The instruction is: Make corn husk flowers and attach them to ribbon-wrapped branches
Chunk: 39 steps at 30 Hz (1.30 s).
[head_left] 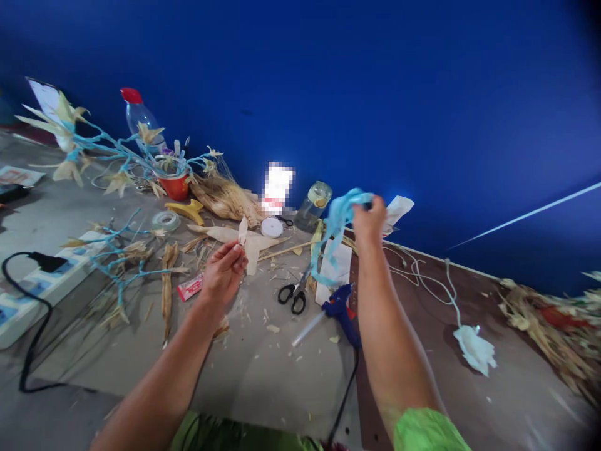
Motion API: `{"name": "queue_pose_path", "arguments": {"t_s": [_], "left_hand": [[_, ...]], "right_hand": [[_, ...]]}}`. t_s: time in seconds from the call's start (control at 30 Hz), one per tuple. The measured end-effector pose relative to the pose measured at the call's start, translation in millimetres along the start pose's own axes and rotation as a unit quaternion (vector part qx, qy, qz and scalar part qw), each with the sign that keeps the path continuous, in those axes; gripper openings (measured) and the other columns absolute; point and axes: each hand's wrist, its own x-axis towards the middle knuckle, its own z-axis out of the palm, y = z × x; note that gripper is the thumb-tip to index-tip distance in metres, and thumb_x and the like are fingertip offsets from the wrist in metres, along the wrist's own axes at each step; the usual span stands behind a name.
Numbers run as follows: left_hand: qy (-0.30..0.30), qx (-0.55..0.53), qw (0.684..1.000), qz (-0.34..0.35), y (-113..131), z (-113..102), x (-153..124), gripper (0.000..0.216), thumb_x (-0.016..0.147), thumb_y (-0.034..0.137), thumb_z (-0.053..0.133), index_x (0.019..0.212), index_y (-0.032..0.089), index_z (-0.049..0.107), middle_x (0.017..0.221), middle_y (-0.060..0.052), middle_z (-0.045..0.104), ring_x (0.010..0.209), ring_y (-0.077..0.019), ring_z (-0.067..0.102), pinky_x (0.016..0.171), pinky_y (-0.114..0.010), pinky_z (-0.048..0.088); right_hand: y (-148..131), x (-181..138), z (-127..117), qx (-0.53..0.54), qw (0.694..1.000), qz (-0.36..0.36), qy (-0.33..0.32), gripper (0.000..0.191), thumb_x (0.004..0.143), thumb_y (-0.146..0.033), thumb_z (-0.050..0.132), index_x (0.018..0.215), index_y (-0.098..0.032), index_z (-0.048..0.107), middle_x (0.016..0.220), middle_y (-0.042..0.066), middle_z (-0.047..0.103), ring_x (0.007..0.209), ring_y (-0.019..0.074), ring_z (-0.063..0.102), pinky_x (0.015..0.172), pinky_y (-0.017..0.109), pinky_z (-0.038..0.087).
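Observation:
My left hand (224, 270) is raised over the table and pinches a small pale husk piece (243, 230) that stands upright between thumb and fingers. My right hand (369, 220) is lifted higher, fingers closed on a bunch of light blue ribbon (334, 228) whose loops and loose end hang down toward the table. Under the ribbon lie black-handled scissors (293, 294) and a blue glue gun (342, 311) with its cord running toward me.
Dried husk flowers on blue-wrapped stems (119, 263) lie at left, near a white power strip (28, 294). A red pot (174, 185), a plastic bottle (139, 116), a glass jar (315, 202) and tape rolls stand at the back. Husk scraps litter the grey mat (263, 369).

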Motion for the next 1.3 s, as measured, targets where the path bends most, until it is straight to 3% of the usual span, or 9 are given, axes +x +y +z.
{"name": "queue_pose_path", "arguments": {"t_s": [0.13,0.27,0.37,0.5,0.77,0.9,1.03,1.17,1.3], "left_hand": [[-0.008,0.009,1.000,0.006,-1,0,0,0.023,0.055,0.016,0.077,0.076,0.014,0.068,0.054,0.003,0.061,0.041,-0.0022,0.045,0.052,-0.018,0.045],[0.008,0.010,1.000,0.004,-1,1,0,0.024,0.053,0.015,0.078,0.076,0.014,0.068,0.053,0.003,0.061,0.042,-0.0029,0.047,0.052,-0.018,0.045],[0.014,0.015,1.000,0.002,-3,1,0,0.024,0.052,0.015,0.078,0.074,0.014,0.068,0.054,0.003,0.061,0.043,-0.0033,0.048,0.050,-0.017,0.044],[0.001,0.019,1.000,-0.008,-6,1,-1,0.025,0.052,0.017,0.079,0.074,0.015,0.068,0.053,0.003,0.060,0.043,-0.0031,0.047,0.050,-0.017,0.043],[-0.003,0.229,0.973,0.033,-17,-3,-2,0.027,0.056,0.030,0.076,0.078,0.015,0.071,0.057,0.003,0.061,0.051,-0.0066,0.049,0.051,-0.019,0.037],[-0.031,0.373,0.924,0.075,-26,-10,1,0.026,0.064,0.032,0.068,0.082,0.014,0.072,0.066,0.000,0.065,0.060,-0.0109,0.052,0.058,-0.022,0.040],[-0.071,0.455,0.884,0.078,-37,-12,-1,0.027,0.065,0.033,0.064,0.081,0.013,0.071,0.071,-0.004,0.068,0.067,-0.0159,0.057,0.063,-0.026,0.042],[-0.149,0.569,0.794,0.155,-40,-12,-9,0.022,0.072,0.030,0.057,0.081,0.017,0.072,0.076,-0.007,0.070,0.068,-0.0197,0.058,0.067,-0.031,0.042],[-0.168,0.686,0.673,0.220,-38,-15,-12,0.021,0.078,0.025,0.051,0.079,0.020,0.072,0.078,-0.009,0.071,0.072,-0.0230,0.060,0.077,-0.036,0.039]], "right_hand": [[-24,-42,5,-0.216,0.921,-0.129,-0.296,0.063,0.060,-0.021,0.071,0.121,-0.023,0.053,0.126,0.014,0.046,0.116,0.0350,0.044,0.096,0.053,0.032],[-46,-91,16,-0.112,0.864,-0.305,-0.385,0.040,0.081,-0.014,0.049,0.120,-0.020,0.055,0.123,0.010,0.052,0.112,0.0217,0.049,0.095,0.035,0.036],[-44,-121,26,-0.143,0.794,-0.331,-0.490,0.028,0.081,-0.012,0.048,0.102,-0.020,0.065,0.101,0.008,0.063,0.095,0.0193,0.056,0.082,0.029,0.041],[-25,-143,40,-0.271,0.796,-0.315,-0.439,0.026,0.079,-0.008,0.046,0.091,-0.016,0.066,0.098,0.013,0.061,0.094,0.0243,0.054,0.077,0.032,0.040],[-13,-129,42,-0.203,0.841,-0.282,-0.416,0.017,0.080,-0.015,0.049,0.079,-0.018,0.065,0.092,0.008,0.062,0.089,0.0210,0.053,0.077,0.030,0.039],[-14,-114,24,-0.027,0.939,-0.105,-0.326,0.013,0.078,-0.019,0.049,0.078,-0.018,0.062,0.080,0.004,0.063,0.076,0.0163,0.056,0.073,0.028,0.041],[-13,-126,13,0.209,0.925,0.065,-0.312,0.010,0.071,-0.027,0.055,0.074,-0.018,0.058,0.068,-0.001,0.060,0.063,0.0135,0.054,0.064,0.026,0.043],[-9,-150,15,0.321,0.871,0.160,-0.335,0.023,0.065,-0.027,0.058,0.087,-0.018,0.058,0.064,-0.003,0.058,0.060,0.0125,0.055,0.062,0.025,0.044],[-4,-161,20,0.322,0.873,0.161,-0.331,0.022,0.066,-0.029,0.057,0.085,-0.018,0.061,0.068,-0.001,0.061,0.063,0.0126,0.056,0.062,0.025,0.045]]}}
